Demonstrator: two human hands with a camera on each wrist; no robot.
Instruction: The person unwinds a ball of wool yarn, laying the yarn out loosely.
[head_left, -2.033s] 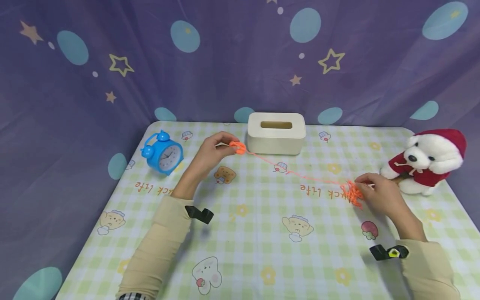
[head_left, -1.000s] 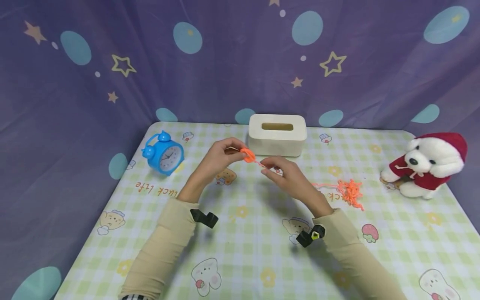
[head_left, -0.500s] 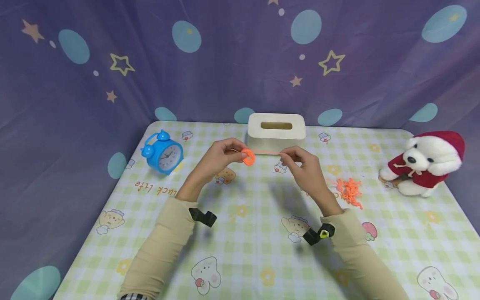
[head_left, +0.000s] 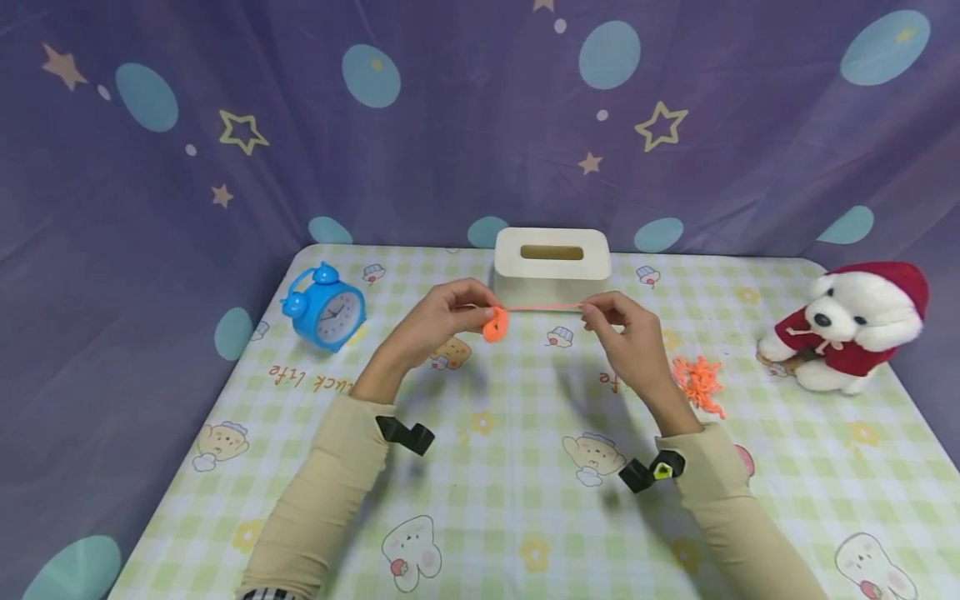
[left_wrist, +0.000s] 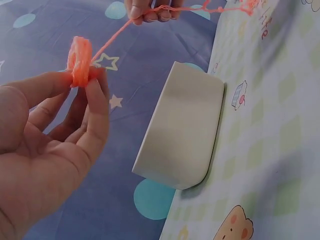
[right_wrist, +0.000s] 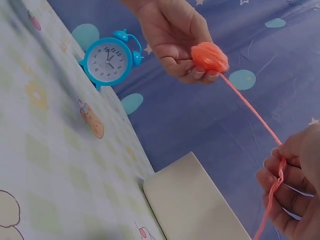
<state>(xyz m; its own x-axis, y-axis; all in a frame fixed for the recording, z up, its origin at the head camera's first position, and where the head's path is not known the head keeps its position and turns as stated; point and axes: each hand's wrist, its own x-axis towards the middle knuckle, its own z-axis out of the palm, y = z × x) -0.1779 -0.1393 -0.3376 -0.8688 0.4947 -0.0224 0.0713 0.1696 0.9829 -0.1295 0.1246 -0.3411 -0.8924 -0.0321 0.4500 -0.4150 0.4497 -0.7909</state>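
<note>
At mid-frame: 1 orange yarn coil (head_left: 495, 327), pinched by left hand (head_left: 446, 318); 1 taut strand (head_left: 543, 307), pinched by right hand (head_left: 628, 337). Right of centre: 1 loose tangle (head_left: 699, 382). Possible fault: knotting, if pulled hard.

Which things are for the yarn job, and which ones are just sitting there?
For the yarn job:
orange yarn bundle, pinched by the left hand
yarn strand, pinched by the right hand
loose yarn pile, it looks like

Just sitting there:
blue alarm clock
cream box with a slot
white plush toy in red
</note>
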